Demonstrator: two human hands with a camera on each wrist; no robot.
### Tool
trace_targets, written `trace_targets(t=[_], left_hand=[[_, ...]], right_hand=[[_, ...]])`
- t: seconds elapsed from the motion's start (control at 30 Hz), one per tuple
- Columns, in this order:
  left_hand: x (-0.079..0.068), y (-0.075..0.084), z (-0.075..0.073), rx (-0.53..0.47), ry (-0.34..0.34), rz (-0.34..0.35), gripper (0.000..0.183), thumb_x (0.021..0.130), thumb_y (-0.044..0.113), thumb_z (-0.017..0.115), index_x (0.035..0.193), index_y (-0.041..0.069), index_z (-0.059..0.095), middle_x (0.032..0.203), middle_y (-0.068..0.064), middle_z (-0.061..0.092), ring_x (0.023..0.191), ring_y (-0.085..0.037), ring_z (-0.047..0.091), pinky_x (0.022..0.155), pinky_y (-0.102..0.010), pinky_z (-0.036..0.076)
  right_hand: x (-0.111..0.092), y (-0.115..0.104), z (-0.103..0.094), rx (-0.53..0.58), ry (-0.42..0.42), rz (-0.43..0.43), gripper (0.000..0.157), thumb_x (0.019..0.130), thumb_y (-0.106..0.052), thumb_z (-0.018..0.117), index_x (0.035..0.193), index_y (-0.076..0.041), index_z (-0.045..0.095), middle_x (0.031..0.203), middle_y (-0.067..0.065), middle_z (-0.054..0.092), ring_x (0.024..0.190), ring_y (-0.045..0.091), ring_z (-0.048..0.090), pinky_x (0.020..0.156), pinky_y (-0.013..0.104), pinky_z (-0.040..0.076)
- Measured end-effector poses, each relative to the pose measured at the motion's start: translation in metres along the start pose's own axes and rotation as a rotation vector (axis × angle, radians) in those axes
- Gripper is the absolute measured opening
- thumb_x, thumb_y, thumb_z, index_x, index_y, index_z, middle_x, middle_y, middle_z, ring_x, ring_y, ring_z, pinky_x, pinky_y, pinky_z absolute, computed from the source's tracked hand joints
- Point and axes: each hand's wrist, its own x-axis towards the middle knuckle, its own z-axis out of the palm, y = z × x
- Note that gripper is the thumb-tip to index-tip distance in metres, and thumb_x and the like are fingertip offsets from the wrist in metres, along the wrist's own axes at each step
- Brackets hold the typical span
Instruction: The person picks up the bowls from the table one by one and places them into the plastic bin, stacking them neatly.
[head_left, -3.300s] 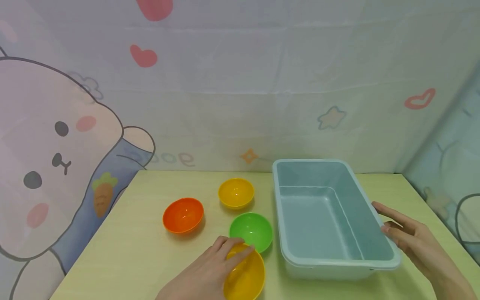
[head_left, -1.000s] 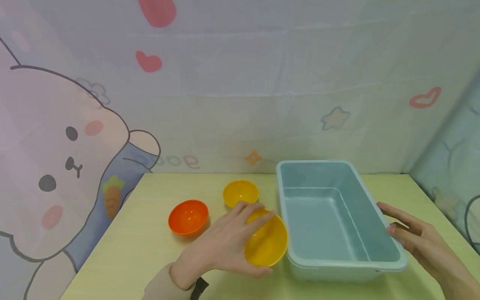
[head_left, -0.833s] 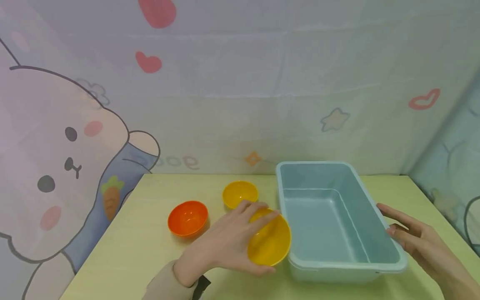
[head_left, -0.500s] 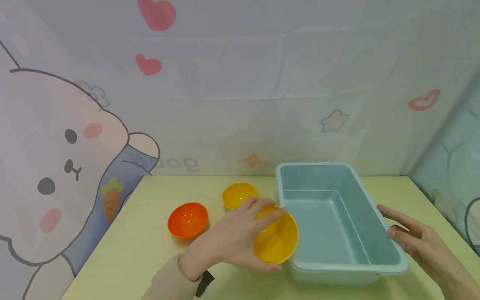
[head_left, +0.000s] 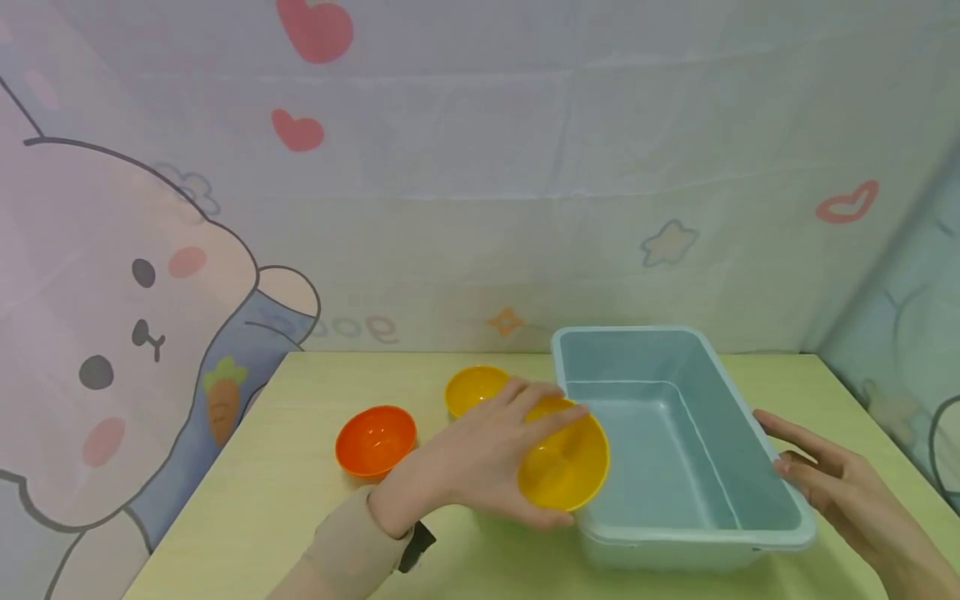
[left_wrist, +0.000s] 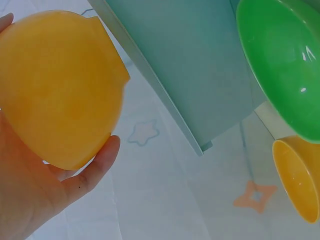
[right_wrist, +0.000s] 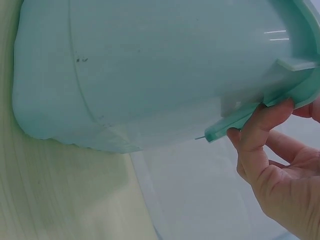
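Observation:
My left hand grips a yellow bowl by its sides, raised and tilted, at the left rim of a pale blue plastic basin. In the left wrist view the bowl's rounded outside faces the camera, with fingers and thumb spread round it. On the basin's far right side, my right hand holds the rim; the right wrist view has its fingers curled at the rim's edge. A green bowl shows in the left wrist view but is hidden by my left hand in the head view.
An orange bowl stands on the pale wooden table left of my left hand. Behind that hand is another yellow bowl, partly covered. A printed cloth hangs behind the table, and a dark cable curves at the right.
My left hand has lifted the yellow bowl from the front of the table and carried it rightward and away from me, to the basin's left rim. My right hand stays at the basin.

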Motion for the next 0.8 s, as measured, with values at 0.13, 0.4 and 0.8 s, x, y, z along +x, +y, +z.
trace_targets(t=[0.13,0.4,0.8], left_hand=[[0.004,0.001,-0.001,0.003,-0.003,-0.004,0.091,0.07,0.072,0.065,0.147,0.034,0.035,0.143,0.003,0.041,0.125,-0.014,0.039,0.09,-0.028,0.049],[0.013,0.004,-0.003,-0.007,-0.011,0.002,0.092,0.07,0.071,0.066,0.148,0.033,0.034,0.145,0.001,0.04,0.128,-0.015,0.038,0.09,-0.029,0.049],[0.034,-0.003,-0.011,-0.025,-0.009,0.018,0.09,0.072,0.068,0.066,0.148,0.029,0.036,0.143,-0.001,0.04,0.128,-0.019,0.038,0.098,-0.031,0.045]], right_hand=[[0.0,0.0,0.0,-0.014,0.004,0.007,0.055,0.102,-0.001,0.038,0.153,-0.016,0.026,0.133,-0.02,0.054,0.103,0.005,0.064,0.078,0.031,0.057],[-0.002,0.0,0.0,-0.064,0.01,0.035,0.054,0.102,-0.004,0.038,0.153,-0.017,0.025,0.125,-0.015,0.06,0.101,0.007,0.066,0.081,0.027,0.055],[-0.003,-0.004,0.001,-0.137,0.031,0.06,0.053,0.103,-0.008,0.04,0.153,-0.017,0.025,0.133,-0.024,0.054,0.106,0.002,0.063,0.081,0.023,0.054]])
